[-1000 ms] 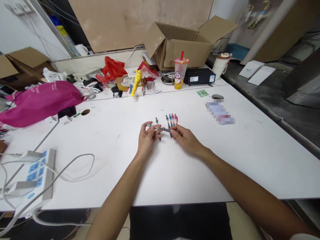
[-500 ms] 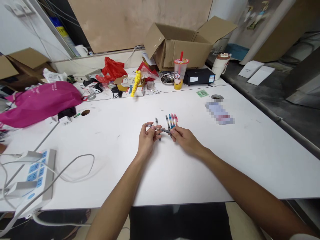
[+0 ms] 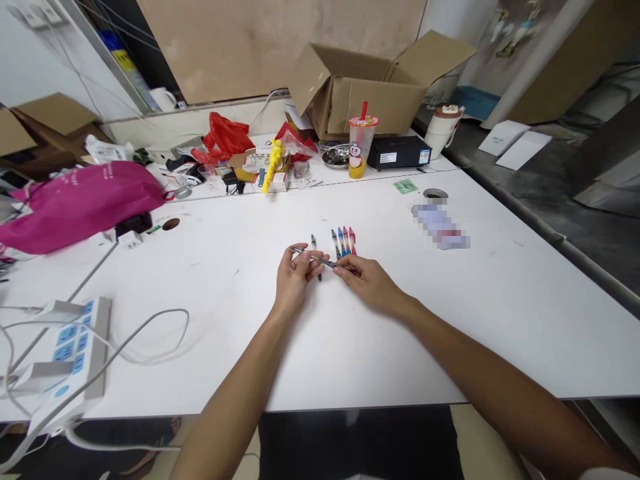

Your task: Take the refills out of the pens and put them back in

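Note:
My left hand (image 3: 299, 272) is closed on a dark pen (image 3: 320, 259), held slantwise above the white table. At the pen's right end, my right hand (image 3: 364, 277) pinches it between thumb and fingers, hiding that tip. Under my left fingers lies another black pen (image 3: 314, 241), partly covered by the hand. Just beyond my right hand, several pens lie side by side: a dark one (image 3: 335, 239), a blue one (image 3: 342, 241), and pink-red ones (image 3: 353, 239). My right hand covers their near ends.
A white power strip (image 3: 85, 347) with looping cables lies at the left. Along the back stand a cup with a red straw (image 3: 361, 150), a black box (image 3: 400, 153), an open carton (image 3: 367, 100) and a white tumbler (image 3: 443, 131). A tape roll (image 3: 435, 194) lies to the right.
My right hand's fingers have shifted slightly along the right end of the held pen and now cover more of it. My left hand stays almost where it was.

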`<state>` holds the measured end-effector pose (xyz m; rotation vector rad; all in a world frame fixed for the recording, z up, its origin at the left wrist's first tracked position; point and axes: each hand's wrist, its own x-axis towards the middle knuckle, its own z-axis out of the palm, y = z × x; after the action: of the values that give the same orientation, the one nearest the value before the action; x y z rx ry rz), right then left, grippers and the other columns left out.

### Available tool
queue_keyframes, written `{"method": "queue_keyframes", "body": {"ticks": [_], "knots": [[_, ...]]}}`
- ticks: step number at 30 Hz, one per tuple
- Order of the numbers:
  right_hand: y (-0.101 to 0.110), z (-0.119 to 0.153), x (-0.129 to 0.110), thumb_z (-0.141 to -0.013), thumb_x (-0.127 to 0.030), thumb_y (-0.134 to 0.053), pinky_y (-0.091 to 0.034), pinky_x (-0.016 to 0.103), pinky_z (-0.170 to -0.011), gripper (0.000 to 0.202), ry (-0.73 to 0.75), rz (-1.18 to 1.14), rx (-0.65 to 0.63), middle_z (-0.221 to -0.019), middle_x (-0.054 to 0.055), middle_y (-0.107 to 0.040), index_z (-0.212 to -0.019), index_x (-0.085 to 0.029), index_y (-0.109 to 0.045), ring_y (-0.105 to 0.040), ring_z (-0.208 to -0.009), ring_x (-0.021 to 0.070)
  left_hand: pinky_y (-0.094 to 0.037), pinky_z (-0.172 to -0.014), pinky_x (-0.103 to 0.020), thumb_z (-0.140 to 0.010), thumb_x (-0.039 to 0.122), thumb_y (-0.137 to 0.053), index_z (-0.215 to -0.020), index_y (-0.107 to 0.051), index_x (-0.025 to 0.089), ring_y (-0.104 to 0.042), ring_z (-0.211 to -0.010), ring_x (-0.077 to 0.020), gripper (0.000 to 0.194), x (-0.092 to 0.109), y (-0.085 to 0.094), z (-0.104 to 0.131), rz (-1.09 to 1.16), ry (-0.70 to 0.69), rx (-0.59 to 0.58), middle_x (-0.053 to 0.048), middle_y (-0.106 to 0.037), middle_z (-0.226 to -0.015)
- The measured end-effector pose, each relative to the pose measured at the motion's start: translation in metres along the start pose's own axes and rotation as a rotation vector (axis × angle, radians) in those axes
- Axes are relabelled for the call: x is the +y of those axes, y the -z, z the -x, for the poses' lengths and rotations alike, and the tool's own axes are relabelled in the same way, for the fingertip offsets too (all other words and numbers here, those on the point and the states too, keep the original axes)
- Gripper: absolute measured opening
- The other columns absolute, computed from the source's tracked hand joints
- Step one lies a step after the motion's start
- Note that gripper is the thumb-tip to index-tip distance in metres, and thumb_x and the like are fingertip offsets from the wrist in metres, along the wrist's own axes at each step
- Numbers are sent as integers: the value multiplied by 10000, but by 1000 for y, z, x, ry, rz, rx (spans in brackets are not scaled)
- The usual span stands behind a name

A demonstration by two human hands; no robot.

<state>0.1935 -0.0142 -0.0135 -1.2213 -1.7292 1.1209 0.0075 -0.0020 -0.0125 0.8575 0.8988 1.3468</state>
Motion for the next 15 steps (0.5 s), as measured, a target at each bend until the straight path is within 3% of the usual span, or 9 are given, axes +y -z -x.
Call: {"method": "queue_keyframes", "body": {"ticks": [5,9,11,15], "knots": [[-1,1,-4,-948,-493,-577,-357,292,-571,293,-37,-114,-74,-663,-31,-529,-871,-212,-609,-460,-592,134,-576,-858,-332,-832,435,-785,-1122,-524,223,-740,-932,-195,445,1,1,1,-28,-50,-58,-37,-726,-942],[0,0,-4,-931,-473,-604,-422,307,-640,287,-5,-167,-36,-706,-23,-562,-1053,-214,-615,-539,-673,160,-576,-784,-324,-860,422,-757,-1317,-387,286,-726,-868,-173,604,3,-2,4,-45,-88,17,-16,-720,-944],[1,-1,-3,-939,-472,-588,-441,316,-667,317,12,-166,18,-712,-19,-560,-1121,-213,-605,-567,-717,176,-570,-749,-314,-861,427,-751,-1262,-406,286,-710,-795,-155,548,3,-2,5,-72,-86,12,5,-706,-898],[5,-3,0,-944,-503,-569,-416,313,-627,298,26,-76,103,-688,-14,-550,-997,-216,-633,-531,-667,170,-559,-725,-312,-854,446,-748,-1172,-457,268,-695,-742,-152,466,2,-2,4,-115,-60,-53,13,-689,-849]]}}
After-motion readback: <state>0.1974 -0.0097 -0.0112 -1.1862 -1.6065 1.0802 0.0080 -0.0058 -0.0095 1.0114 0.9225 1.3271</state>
